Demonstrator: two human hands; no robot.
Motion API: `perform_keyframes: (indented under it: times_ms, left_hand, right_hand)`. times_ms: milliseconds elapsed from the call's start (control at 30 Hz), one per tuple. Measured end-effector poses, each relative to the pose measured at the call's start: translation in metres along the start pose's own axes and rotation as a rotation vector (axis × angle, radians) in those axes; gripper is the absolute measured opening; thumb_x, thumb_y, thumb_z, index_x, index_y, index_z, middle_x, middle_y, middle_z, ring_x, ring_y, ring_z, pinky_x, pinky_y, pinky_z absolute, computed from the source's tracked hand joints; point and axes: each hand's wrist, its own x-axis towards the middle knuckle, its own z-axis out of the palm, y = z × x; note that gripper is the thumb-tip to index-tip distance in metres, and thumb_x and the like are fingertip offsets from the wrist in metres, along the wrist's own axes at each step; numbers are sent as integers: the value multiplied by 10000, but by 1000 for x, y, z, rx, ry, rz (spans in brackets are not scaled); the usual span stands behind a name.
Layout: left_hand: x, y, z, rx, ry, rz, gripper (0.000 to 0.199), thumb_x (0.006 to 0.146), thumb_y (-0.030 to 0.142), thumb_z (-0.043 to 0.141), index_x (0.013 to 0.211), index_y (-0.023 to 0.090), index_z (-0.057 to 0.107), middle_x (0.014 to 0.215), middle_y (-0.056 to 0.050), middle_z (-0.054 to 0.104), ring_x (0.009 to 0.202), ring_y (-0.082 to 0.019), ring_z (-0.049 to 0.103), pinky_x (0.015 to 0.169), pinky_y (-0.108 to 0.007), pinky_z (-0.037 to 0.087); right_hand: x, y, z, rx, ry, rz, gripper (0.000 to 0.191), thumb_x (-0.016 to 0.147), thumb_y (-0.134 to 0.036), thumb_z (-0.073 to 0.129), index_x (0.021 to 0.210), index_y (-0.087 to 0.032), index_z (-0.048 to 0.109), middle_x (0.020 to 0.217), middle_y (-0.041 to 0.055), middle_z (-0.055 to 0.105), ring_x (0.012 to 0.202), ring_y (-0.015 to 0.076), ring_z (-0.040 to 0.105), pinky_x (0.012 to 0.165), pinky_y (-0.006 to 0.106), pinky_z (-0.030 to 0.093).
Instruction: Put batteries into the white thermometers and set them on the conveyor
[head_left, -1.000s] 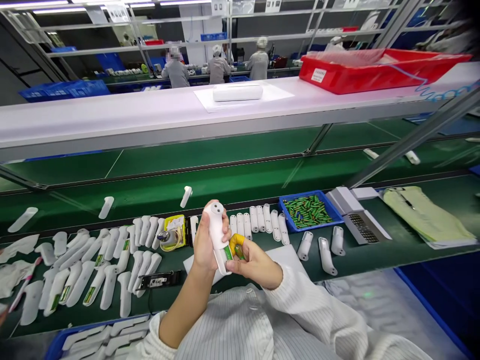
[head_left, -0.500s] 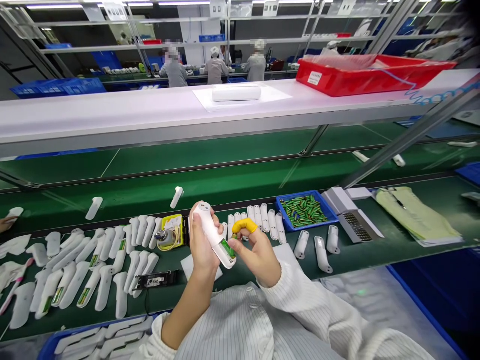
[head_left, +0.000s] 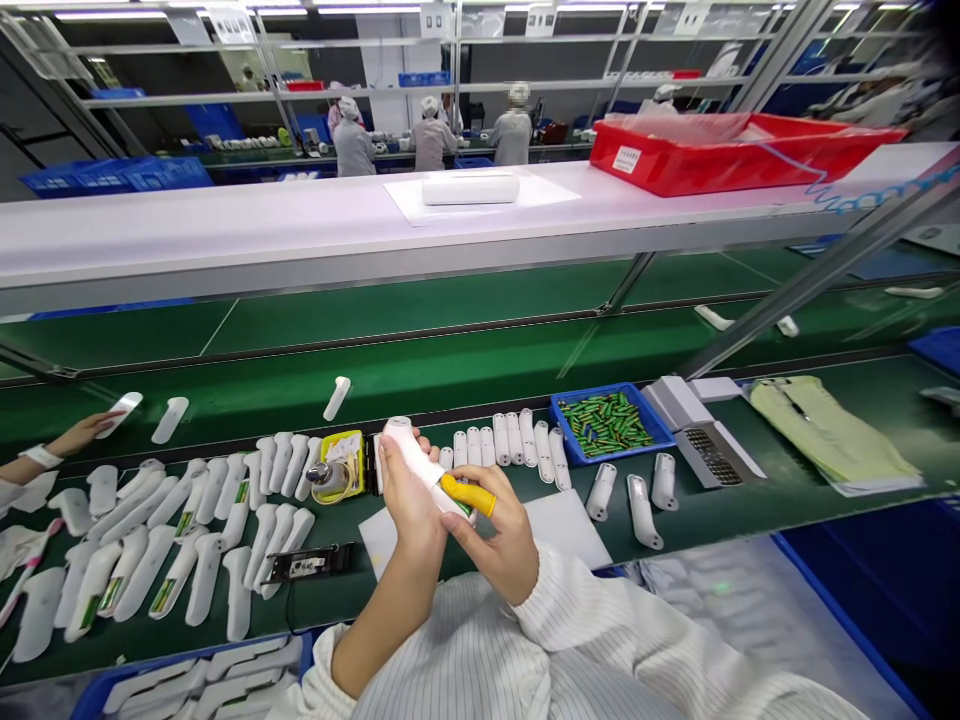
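Observation:
My left hand (head_left: pixel 409 505) is wrapped around a white handheld device (head_left: pixel 412 455), shaped like a forehead thermometer and tilted with its lower end toward my right. At that end, green batteries (head_left: pixel 464 507) show in the uncovered compartment, partly hidden by my fingers. My right hand (head_left: pixel 501 535) closes on the lower end, its index finger in a yellow finger cot (head_left: pixel 471 493) across the compartment and its thumb at the near edge. Whether a loose battery is under the fingers cannot be seen. Beneath the hands lies a white sheet (head_left: pixel 570 530) on the green bench.
Many white devices (head_left: pixel 154 565) lie at left, some with batteries showing. A blue tray (head_left: pixel 559 425) of green batteries stands at right, near rows of white pieces (head_left: pixel 516 438). A co-worker's hand (head_left: pixel 79 432) holds a white piece by the green belt (head_left: pixel 450 370). A shelf (head_left: pixel 300 240) crosses above.
My right index finger has come down from above the compartment and now lies along it. The device has tipped slightly. Pieces on the belt have shifted left, and a co-worker's hand has reached further in.

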Motion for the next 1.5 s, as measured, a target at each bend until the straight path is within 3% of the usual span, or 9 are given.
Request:
perform_keyframes:
  times_ms: [133, 300, 433, 733, 1000, 1100, 1200, 1300, 1500]
  left_hand:
    - [1, 3, 3, 56, -201, -3, 331, 831, 491, 580, 943, 181, 600, 825, -32, 614, 758, -123, 594, 695, -225, 494]
    - [5, 13, -4, 313, -580, -165, 360, 729, 349, 716, 1028, 158, 653, 982, -86, 656, 751, -164, 605, 576, -234, 490]
    - [16, 11, -15, 443, -625, -27, 353, 749, 366, 698, 1033, 159, 667, 980, -101, 673, 773, -180, 621, 615, -244, 493]
    - [33, -1, -20, 298, -731, -129, 536, 518, 562, 803, 810, 132, 671, 815, -108, 631, 845, -259, 600, 685, -319, 494]
    - [39, -19, -18, 355, -729, -243, 628, 529, 616, 768, 946, 157, 666, 845, -97, 648, 832, -237, 604, 671, -296, 481]
    - [46, -28, -15, 399, -690, -263, 639, 574, 628, 736, 998, 155, 664, 846, -97, 659, 839, -232, 609, 695, -297, 479]
    - [67, -42, -17, 501, -638, -295, 595, 681, 607, 672, 1049, 140, 651, 824, -96, 663, 805, -221, 618, 685, -296, 479]
    - [108, -61, -30, 757, -467, -332, 576, 749, 619, 568, 1024, 117, 642, 793, -86, 652, 709, -196, 612, 648, -299, 483]
    - [221, -99, -65, 1147, -259, -315, 373, 733, 357, 585, 994, 92, 586, 749, -72, 627, 688, -212, 615, 635, -304, 485]
  right_hand:
    - [3, 18, -7, 10, -40, 173, 380, 900, -396, 518, 1222, -195, 520, 1027, 118, 640, 893, 246, 600, 794, 413, 478]
    - [10, 16, -20, 360, -147, 416, 378, 938, -448, 425, 1193, -175, 490, 695, 20, 609, 525, 137, 523, 523, 283, 440]
    - [15, 7, -28, 410, -210, 430, 352, 918, -464, 471, 1113, -176, 527, 702, 17, 600, 516, 109, 503, 495, 248, 406]
    - [21, 11, -29, 533, -361, 521, 403, 901, -570, 420, 856, -178, 499, 612, -12, 527, 456, 92, 472, 419, 216, 339]
    - [32, 37, -23, 375, -77, 424, 446, 870, -551, 489, 646, -167, 530, 567, -15, 385, 522, 104, 344, 495, 255, 272]
    - [33, 49, -19, 339, -63, 448, 443, 886, -562, 446, 775, -162, 601, 627, 8, 468, 575, 132, 419, 536, 264, 329]
    - [33, 76, -22, 282, -159, 448, 485, 909, -578, 365, 1008, -172, 611, 784, 46, 579, 711, 177, 535, 645, 297, 430]
    - [34, 126, -39, -23, -172, 537, 451, 906, -533, 380, 1052, -169, 602, 828, 50, 610, 748, 180, 578, 677, 307, 472]
    - [30, 246, -136, -582, 68, 839, 271, 916, -300, 450, 1032, -108, 601, 988, 127, 590, 954, 228, 559, 889, 424, 429]
